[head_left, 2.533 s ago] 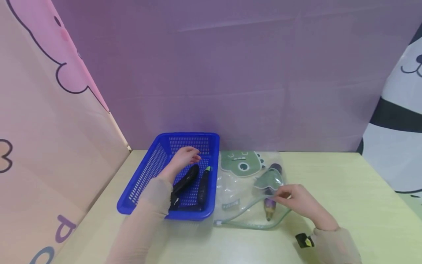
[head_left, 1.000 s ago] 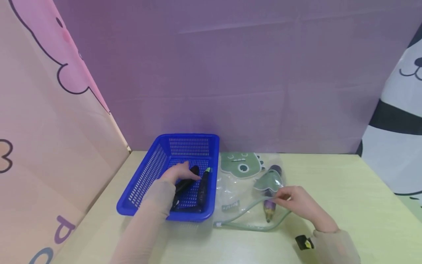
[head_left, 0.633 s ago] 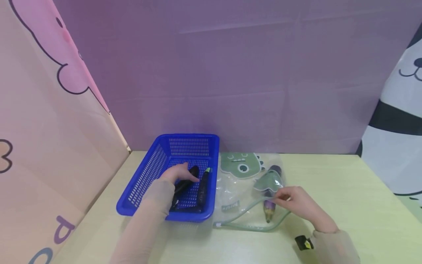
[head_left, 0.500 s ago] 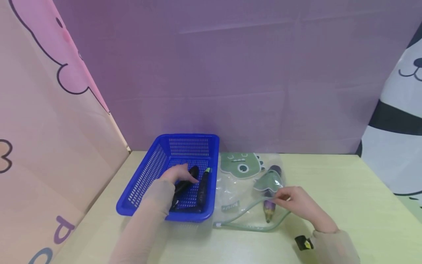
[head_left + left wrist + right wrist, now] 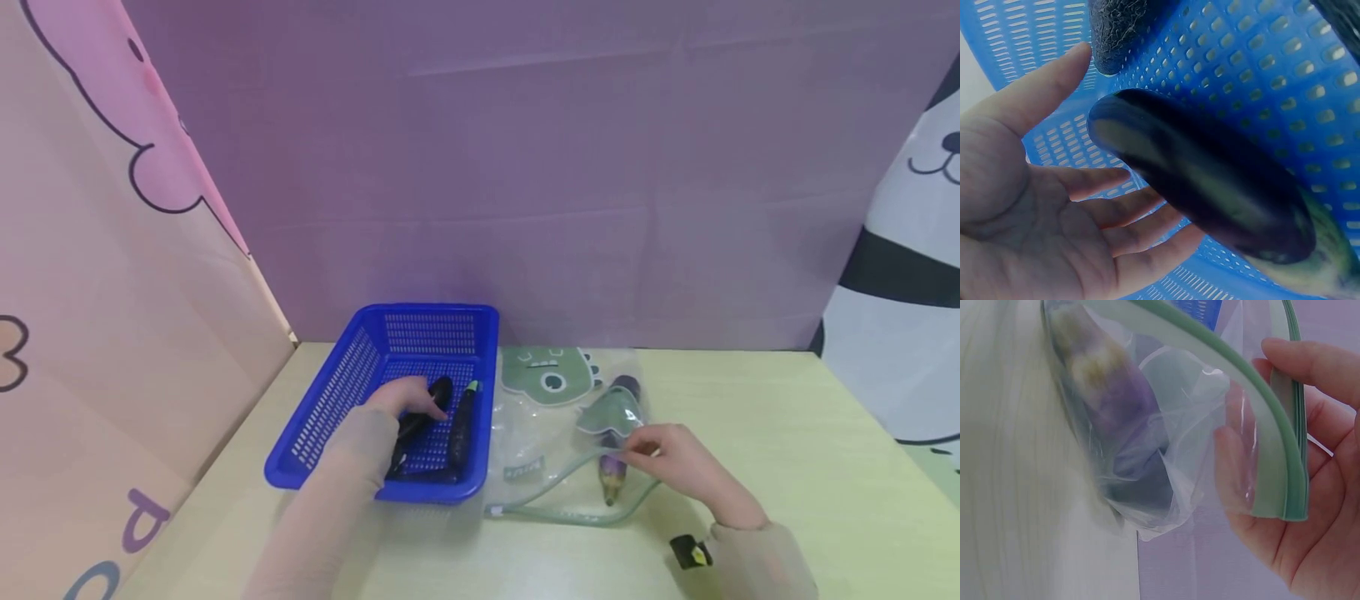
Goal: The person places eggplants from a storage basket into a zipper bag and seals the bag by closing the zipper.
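My left hand (image 5: 408, 396) is inside the blue basket (image 5: 489, 350). In the left wrist view its fingers are spread and nearly straight, with the tips at the side of a glossy dark eggplant (image 5: 1197, 175); the thumb stands apart from it. A wrinkled dark eggplant (image 5: 1116, 31) lies beyond. In the head view, a slim green-tipped eggplant (image 5: 462, 429) lies along the basket's right side. My right hand (image 5: 678, 462) pinches the green-edged mouth of a clear zip bag (image 5: 551, 450) between thumb and finger, keeping it parted. A purple eggplant (image 5: 1129, 400) lies in the bag.
The basket and bag lie side by side on a pale wooden table (image 5: 780, 433). A purple cloth backdrop (image 5: 570, 175) stands behind, and printed panels flank both sides. Another dark item (image 5: 427, 476) lies along the basket's near end. A black strap piece (image 5: 690, 552) is at my right sleeve.
My left hand has come down into the basket from above, then its thumb has drawn slightly closer to the glossy eggplant. The right hand and bag stay almost still.
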{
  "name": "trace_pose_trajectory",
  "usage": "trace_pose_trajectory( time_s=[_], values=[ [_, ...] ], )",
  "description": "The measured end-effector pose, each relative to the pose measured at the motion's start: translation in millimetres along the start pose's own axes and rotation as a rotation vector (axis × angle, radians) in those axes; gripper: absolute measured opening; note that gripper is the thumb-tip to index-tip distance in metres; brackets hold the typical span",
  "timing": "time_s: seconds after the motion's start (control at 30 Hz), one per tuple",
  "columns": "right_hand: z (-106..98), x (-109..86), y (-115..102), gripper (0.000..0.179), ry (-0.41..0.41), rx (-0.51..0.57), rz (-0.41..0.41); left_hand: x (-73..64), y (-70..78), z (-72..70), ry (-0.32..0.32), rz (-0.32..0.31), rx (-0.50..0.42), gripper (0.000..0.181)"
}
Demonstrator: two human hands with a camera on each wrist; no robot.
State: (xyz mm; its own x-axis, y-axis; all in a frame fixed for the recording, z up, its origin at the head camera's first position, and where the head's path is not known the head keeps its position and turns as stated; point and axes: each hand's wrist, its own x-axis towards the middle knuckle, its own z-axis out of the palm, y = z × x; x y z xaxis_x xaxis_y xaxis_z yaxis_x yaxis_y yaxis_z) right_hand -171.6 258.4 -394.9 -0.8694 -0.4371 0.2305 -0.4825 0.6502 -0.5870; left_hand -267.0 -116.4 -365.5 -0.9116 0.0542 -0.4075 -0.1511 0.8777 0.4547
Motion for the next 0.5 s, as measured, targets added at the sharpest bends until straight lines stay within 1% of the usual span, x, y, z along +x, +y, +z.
trace_pose_trajectory(
  time_s=[0.23, 0.3, 0.4, 0.5],
  values=[
    [-0.7, 0.7, -0.1, 0.004, -0.002, 0.003, -0.001, -1.8, 1.3, -0.8, -0.011, -0.019, 0.026, 0.073],
    [-0.7, 0.7, -0.1, 0.004, -0.004, 0.004, 0.001, -2.2, 1.4, -0.9, -0.015, -0.037, 0.010, 0.068],
    [-0.9, 0.5, -0.1, 0.004, -0.006, 0.003, 0.001, -2.5, 1.4, -0.8, -0.014, -0.048, 0.000, 0.058],
    [-1.1, 0.1, -0.2, 0.005, -0.003, 0.002, 0.000, -2.7, 1.5, -0.8, -0.004, -0.038, 0.016, 0.045]
  ],
)
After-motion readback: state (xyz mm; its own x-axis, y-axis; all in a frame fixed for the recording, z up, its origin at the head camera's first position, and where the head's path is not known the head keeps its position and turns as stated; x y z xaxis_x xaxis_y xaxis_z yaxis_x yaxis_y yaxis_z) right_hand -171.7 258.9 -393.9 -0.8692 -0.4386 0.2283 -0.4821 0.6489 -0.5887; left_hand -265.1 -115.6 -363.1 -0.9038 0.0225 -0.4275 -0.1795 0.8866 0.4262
